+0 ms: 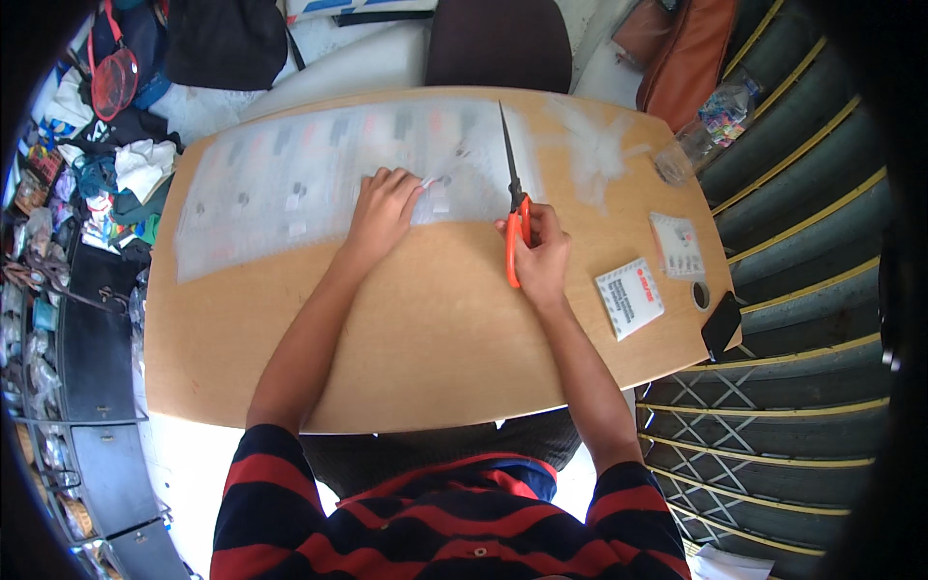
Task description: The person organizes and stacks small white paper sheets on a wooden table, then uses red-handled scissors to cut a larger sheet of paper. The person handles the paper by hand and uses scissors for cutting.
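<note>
A long sheet of translucent printed plastic lies across the far left and middle of the table. My left hand rests on it with fingers curled. Between thumb and forefinger it pinches a small white piece; whether this is part of the sheet is unclear. My right hand grips orange-handled scissors by the loops. Their dark blades look closed and point away from me, over the sheet's right end.
Clear tape strips cross on the table's far right. Nearer lie a white printed packet, a plastic-wrapped packet and a black phone. A plastic bottle lies at the right edge, beside a folding metal gate.
</note>
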The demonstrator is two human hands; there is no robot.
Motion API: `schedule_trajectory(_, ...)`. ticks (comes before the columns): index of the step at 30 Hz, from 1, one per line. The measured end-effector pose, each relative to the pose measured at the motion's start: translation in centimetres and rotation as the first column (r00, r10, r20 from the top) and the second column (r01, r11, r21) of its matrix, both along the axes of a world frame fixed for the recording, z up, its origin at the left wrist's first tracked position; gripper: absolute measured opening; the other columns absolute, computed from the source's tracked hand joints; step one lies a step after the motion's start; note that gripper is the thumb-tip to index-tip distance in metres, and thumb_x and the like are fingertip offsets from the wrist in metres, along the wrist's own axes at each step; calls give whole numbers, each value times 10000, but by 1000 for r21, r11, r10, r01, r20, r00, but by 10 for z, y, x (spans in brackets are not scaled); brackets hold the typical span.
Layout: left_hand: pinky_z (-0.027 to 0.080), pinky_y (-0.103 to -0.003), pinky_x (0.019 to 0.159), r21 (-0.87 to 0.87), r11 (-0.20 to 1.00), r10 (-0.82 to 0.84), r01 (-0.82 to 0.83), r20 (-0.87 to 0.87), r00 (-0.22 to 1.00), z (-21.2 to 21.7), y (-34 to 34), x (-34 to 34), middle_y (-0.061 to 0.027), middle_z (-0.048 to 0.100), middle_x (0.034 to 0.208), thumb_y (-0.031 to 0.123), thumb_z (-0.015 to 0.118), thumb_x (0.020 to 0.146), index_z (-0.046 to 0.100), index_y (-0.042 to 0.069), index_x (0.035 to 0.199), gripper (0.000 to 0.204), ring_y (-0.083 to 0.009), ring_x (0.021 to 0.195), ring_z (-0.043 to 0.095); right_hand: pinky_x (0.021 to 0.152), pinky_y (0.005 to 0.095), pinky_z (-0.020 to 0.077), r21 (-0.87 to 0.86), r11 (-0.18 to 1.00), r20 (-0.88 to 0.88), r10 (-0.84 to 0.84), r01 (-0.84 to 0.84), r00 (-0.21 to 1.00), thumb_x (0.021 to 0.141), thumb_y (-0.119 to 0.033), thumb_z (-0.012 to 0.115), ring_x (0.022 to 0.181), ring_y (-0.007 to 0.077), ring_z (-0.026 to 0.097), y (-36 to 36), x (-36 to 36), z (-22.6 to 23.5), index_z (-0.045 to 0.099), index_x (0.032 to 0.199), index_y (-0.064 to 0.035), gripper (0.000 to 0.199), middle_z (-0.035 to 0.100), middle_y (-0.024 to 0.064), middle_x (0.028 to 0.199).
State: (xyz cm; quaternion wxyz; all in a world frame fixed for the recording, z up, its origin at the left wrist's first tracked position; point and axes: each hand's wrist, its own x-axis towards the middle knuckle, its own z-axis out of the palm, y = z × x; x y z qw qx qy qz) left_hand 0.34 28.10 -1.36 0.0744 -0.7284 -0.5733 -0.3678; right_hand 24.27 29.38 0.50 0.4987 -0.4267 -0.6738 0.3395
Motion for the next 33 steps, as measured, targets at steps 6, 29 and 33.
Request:
schedule_trajectory(6,441,-457,681,255,950,125,-178,211,969,11,0,-11,-190,627,813,33,529,946,591,18,1012,92,-396,746,582,448,255,389,2,995,-18,-97,97,995,848,-209,764,474,82,495,8,3,-1,555,940,10,316,682,76,676)
schedule_trajectory(29,423,-187,755,152,843,515,-516,45,856,397,-355,-236,16,605,962,227,554,1016,625,-14,1125,275,-44,861,516,456,279,382,-124,992,-139,5,-22,990,820,-332,794,477,88,480,-2,-4,-1,565,868,19,421,553,45,576)
schedule_trajectory(33,452,-198,767,180,863,482,-473,-9,876,346,-250,-163,9,630,921,203,581,999,636,-6,1075,229,-54,838,554,438,252,381,-292,899,-368,210,-327,906,865,-345,752,441,84,464,3,-4,-8,524,918,-23,398,666,84,726)
